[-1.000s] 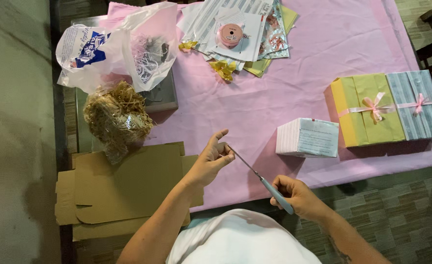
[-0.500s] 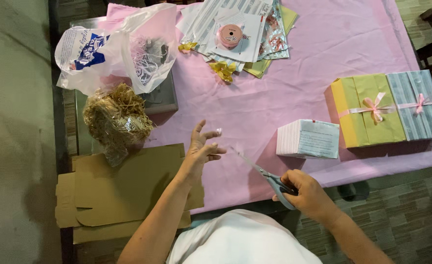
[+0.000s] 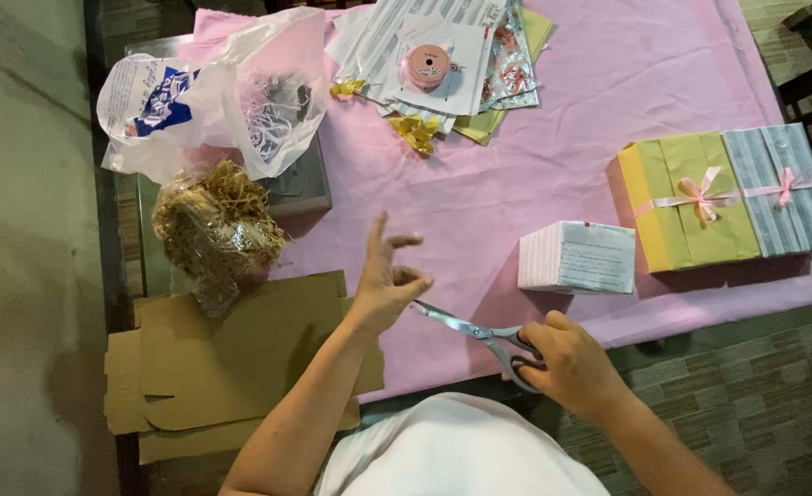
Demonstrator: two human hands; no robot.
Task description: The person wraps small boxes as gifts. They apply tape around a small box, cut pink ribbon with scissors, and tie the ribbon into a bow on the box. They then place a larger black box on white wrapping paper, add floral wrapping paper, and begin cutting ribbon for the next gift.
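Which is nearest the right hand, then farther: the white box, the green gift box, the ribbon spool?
From the right hand:
1. White box, just beyond it on the pink cloth.
2. Green gift box, farther right.
3. Ribbon spool, at the far edge, on papers.

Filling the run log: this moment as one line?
right hand: holds scissors | left hand: raised, fingers spread, at blade tips | surface: pink cloth

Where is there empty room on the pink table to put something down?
The bare pink cloth between the paper pile and the wrapped boxes is free. The left edge is crowded with the plastic bag, straw bundle and flat cardboard.
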